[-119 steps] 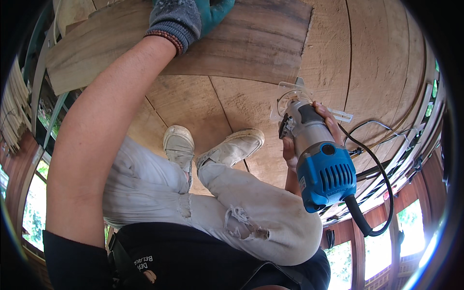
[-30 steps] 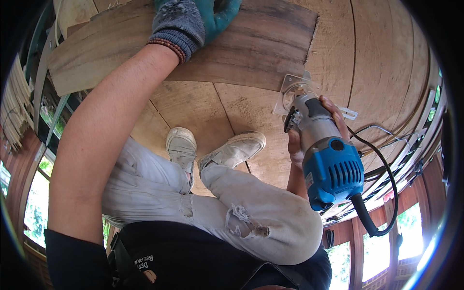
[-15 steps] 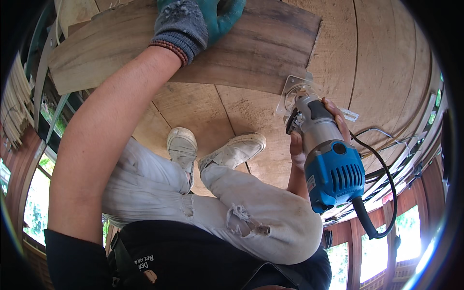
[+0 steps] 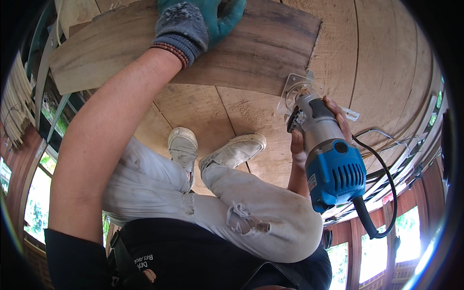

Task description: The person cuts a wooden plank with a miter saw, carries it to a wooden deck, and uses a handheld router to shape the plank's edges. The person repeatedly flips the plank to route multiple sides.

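A curved-edged wooden board with dark grain lies across the plank floor. My left hand, in a green and grey work glove, rests on top of it with the thumb spread; its fingertips run out of the picture. A trim router with a silver body and blue motor housing is gripped in my bare right hand, thumb on one side and fingers on the other. The router's clear base plate is at the board's near right corner, where the bit is hard to make out.
Sawdust is scattered over the plank floor. The router's black cord loops at the right, near other cables. My shoes stand just below the board. Thin wooden strips are stacked at the far left.
Almost nothing differs. The router and my right hand have shifted very slightly; my left hand stays on the board.
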Demonstrator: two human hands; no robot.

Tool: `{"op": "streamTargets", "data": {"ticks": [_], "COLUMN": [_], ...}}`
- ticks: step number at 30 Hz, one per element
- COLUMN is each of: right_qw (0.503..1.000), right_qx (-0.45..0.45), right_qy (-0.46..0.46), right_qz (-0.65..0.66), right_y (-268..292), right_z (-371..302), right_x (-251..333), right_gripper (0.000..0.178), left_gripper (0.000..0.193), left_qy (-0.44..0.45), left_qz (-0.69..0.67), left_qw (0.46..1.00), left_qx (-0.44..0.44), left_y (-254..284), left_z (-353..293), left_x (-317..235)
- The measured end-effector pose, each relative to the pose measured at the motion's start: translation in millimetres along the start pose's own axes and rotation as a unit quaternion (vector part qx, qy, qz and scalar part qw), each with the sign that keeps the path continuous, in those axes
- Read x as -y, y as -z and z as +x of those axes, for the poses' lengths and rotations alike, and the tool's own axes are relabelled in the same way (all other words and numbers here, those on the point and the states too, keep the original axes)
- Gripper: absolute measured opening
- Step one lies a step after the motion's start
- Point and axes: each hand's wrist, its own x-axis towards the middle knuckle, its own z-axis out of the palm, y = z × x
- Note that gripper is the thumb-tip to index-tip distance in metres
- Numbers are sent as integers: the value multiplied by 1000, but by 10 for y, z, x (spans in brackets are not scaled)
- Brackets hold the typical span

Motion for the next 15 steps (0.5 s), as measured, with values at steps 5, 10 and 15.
{"op": "streamTargets", "data": {"ticks": [5, 10, 15], "right_qw": [1000, 1000, 1000], "right_qx": [-3, 6, 9], "right_qy": [-6, -5, -4], "right_qz": [3, -4, 7], "right_y": [-2, 13, 26], "right_z": [11, 24, 36], "right_x": [-8, -20, -64], "right_gripper": [82, 82, 82], "left_gripper": [25, 25, 25], "left_qy": [3, 7, 13], "left_qz": [-2, -5, -10], "left_qw": [1000, 1000, 1000], "left_qx": [10, 22, 17], "left_y": [14, 25, 20], "left_z": [9, 16, 8], "left_x": [-3, -4, -5]}}
